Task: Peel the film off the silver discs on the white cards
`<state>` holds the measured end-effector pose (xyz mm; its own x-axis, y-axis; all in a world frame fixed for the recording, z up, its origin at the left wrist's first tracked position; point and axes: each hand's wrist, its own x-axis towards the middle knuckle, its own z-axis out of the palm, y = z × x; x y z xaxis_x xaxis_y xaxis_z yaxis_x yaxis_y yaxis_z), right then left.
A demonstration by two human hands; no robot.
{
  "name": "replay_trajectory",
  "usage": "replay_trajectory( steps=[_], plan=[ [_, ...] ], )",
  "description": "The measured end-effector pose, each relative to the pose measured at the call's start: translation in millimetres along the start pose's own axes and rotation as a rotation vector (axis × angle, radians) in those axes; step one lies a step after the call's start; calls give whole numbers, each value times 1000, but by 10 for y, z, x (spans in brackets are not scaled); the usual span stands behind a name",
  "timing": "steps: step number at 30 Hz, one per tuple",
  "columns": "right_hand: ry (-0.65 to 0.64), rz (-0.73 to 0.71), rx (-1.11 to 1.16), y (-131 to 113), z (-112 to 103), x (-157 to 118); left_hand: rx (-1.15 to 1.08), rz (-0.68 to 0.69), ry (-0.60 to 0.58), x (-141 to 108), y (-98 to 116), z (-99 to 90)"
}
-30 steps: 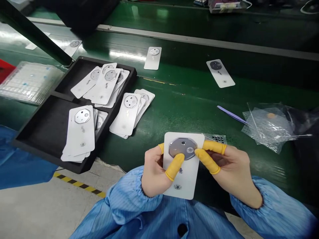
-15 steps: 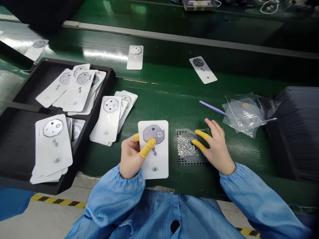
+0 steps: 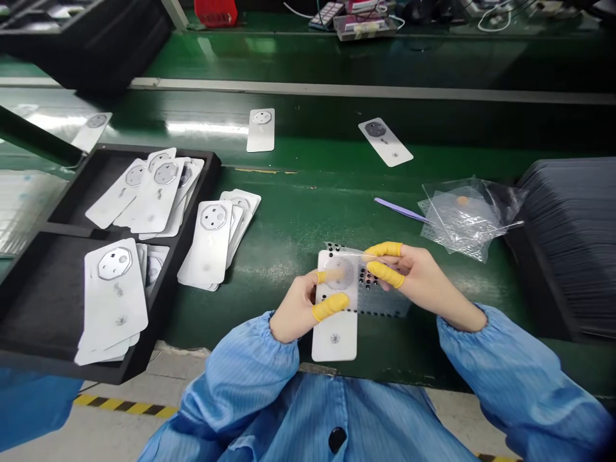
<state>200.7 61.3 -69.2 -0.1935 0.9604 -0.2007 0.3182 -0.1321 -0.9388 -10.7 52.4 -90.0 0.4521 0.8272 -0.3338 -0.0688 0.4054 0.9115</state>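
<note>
A white card [image 3: 334, 340] with a round grey patch lies near the front edge of the green bench. A clear sheet with black dots [image 3: 385, 305] overlaps the card's upper part. My left hand [image 3: 308, 301], with yellow finger covers, holds the card's left side, thumb on top near the sheet's edge. My right hand [image 3: 409, 273], also in yellow finger covers, pinches the upper part of the dotted sheet, to the right of the card.
A black tray [image 3: 163, 308] with white cards stands at the left, beside a card stack [image 3: 205, 247]. Purple tweezers [image 3: 399, 210] and crumpled clear film [image 3: 466, 218] lie right of centre. Dark stacked sheets [image 3: 572, 237] are far right. Two single cards lie farther back.
My left hand has moved right with the card, which is now partly under the dotted sheet. My right hand, earlier spread over the sheet, has closed on it and raised its edge.
</note>
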Motion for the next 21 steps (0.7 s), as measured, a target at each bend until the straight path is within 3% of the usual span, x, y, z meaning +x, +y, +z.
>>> replay_trajectory(
  steps=[4, 6, 9, 12, 21],
  plan=[
    [389, -407, -440, 64, 127, -65, 21, 4, 165, 6, -72, 144],
    [490, -587, -598, 103, 174, -152, 39, 44, 214, -5, -112, 180],
    [385, -707, -646, 183, 240, -267, 54, 71, 206, -21, -144, 205],
    [261, -712, -649, 256, 299, -298, 55, 90, 166, -33, -149, 221],
    [299, -817, -687, 314, 440, -213, 353, 298, 228, -94, -158, 236]
  ],
)
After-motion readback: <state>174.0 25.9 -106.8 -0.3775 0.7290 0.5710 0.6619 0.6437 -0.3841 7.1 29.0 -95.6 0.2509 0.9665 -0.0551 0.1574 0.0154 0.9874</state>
